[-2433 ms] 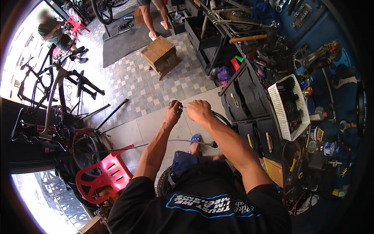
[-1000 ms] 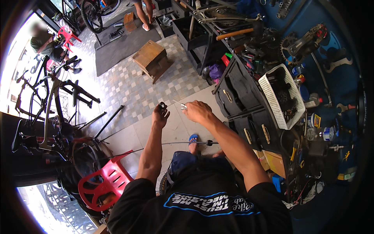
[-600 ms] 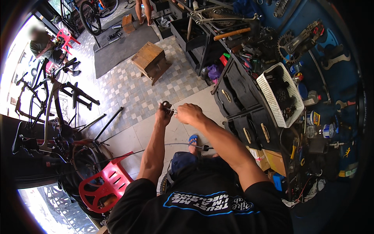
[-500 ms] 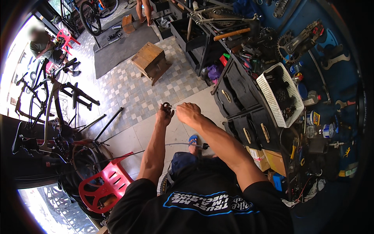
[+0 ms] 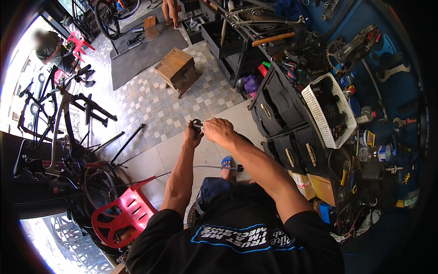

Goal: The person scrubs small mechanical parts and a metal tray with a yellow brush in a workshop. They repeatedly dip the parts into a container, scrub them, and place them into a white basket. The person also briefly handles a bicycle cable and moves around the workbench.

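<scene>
Now both hands are up in front of the chest, working close together. The left hand is curled shut around a small dark part, held high so the eyes can get on it. The right hand comes in from the other side, fingers pinched on a thin pale piece that meets that part; I can't tell exactly what it is. The two grips nearly touch, each steadying the other.

Below the grip, a thin cable runs across above the floor toward a blue sandal. It looks slack there, left hanging while the fine work goes on up top.

Off to the right of the grip stands a dark drawer chest, drawers shut. On it sits a white basket holding dark metal bits, a sprocket among them. Beyond that the tabletop is crowded with small tins, bottles and tools.

Well beyond the grip, a wooden box sits on the tiled floor, lid down. Down to the left, a red chair by a bike frame.
</scene>
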A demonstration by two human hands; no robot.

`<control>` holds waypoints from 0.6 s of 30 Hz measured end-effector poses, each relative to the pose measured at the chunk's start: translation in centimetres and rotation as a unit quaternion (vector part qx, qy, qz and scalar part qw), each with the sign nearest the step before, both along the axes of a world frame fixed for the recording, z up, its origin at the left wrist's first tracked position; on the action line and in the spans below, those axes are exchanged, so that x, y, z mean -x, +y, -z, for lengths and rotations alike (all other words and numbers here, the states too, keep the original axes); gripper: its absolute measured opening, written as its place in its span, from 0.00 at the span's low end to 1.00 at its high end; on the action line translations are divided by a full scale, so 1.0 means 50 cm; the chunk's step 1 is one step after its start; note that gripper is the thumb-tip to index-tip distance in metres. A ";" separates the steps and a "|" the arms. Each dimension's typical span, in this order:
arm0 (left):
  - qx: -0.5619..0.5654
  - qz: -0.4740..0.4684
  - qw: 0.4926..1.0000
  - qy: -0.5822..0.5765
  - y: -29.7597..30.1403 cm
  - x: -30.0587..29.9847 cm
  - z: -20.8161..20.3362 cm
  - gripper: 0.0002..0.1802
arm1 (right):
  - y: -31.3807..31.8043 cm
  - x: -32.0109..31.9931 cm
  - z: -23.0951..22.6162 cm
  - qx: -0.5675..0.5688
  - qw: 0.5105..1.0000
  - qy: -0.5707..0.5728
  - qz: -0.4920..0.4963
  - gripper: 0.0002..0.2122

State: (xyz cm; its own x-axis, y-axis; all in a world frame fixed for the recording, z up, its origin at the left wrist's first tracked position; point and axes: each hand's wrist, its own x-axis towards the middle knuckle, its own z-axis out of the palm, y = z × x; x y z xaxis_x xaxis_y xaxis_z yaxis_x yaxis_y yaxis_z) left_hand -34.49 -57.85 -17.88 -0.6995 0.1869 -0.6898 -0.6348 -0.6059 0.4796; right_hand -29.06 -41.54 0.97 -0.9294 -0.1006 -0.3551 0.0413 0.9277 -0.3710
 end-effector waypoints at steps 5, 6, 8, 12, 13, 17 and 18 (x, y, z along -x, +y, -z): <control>0.035 0.029 0.999 0.023 0.000 -0.010 -0.027 0.19 | -0.005 -0.010 0.000 -0.060 0.998 0.020 -0.029 0.09; 0.041 0.021 0.999 0.007 0.001 -0.013 -0.032 0.19 | -0.005 -0.011 -0.001 -0.065 0.997 0.025 -0.023 0.09; 0.042 0.046 0.998 0.031 0.002 -0.018 -0.040 0.19 | -0.003 -0.012 -0.003 -0.069 0.997 0.022 -0.033 0.08; 0.052 0.057 0.997 0.020 0.005 -0.024 -0.047 0.21 | 0.005 -0.015 -0.011 -0.046 0.999 0.020 -0.010 0.09; 0.046 0.068 0.996 0.045 0.006 -0.025 -0.048 0.21 | 0.008 -0.016 -0.013 -0.042 0.999 0.008 -0.019 0.09; 0.045 0.079 0.994 0.053 0.011 -0.029 -0.045 0.21 | 0.019 -0.017 -0.018 -0.051 0.999 0.004 -0.018 0.10; 0.047 0.075 0.995 0.037 0.013 -0.028 -0.043 0.21 | 0.021 -0.016 -0.019 -0.062 0.998 0.008 -0.012 0.10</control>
State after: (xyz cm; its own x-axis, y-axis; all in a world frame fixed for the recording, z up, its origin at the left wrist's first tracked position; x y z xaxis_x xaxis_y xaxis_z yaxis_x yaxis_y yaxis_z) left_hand -33.11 -57.20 -15.71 -0.7186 0.2301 -0.6563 -0.6752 -0.4567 0.5792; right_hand -28.26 -40.50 1.91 -0.9330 -0.0793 -0.3512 0.0133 0.9671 -0.2539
